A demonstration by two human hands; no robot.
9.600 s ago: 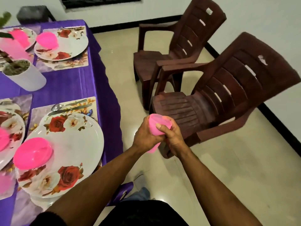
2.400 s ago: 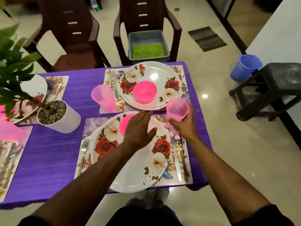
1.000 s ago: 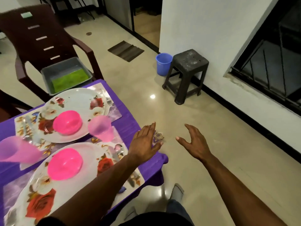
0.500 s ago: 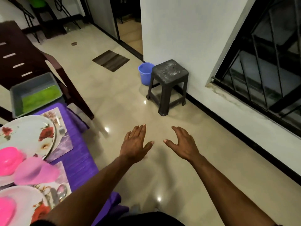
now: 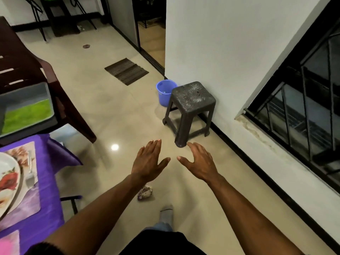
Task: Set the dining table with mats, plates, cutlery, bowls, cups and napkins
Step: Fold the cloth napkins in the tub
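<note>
My left hand (image 5: 149,161) and my right hand (image 5: 199,162) hover side by side over the beige floor, fingers straight, holding nothing. At the left edge shows the corner of the purple-clothed table (image 5: 47,181). On it lies a floral mat (image 5: 27,196) with part of a rose-patterned plate (image 5: 7,183) and a fork (image 5: 30,172) beside the plate. A pink blur (image 5: 9,243) shows at the bottom left corner. A grey tray with green contents (image 5: 25,111) sits on a dark brown chair (image 5: 55,85) behind the table.
A dark plastic stool (image 5: 191,107) stands against the white wall, a blue bucket (image 5: 165,92) behind it. A crumpled scrap (image 5: 145,193) lies on the floor under my left forearm. A floor mat (image 5: 126,70) lies further off. A barred window (image 5: 303,111) is on the right.
My view has swung right, away from the table; the plates, bowls and cups have slid out of sight at the left. Both hands stay empty over the floor.
</note>
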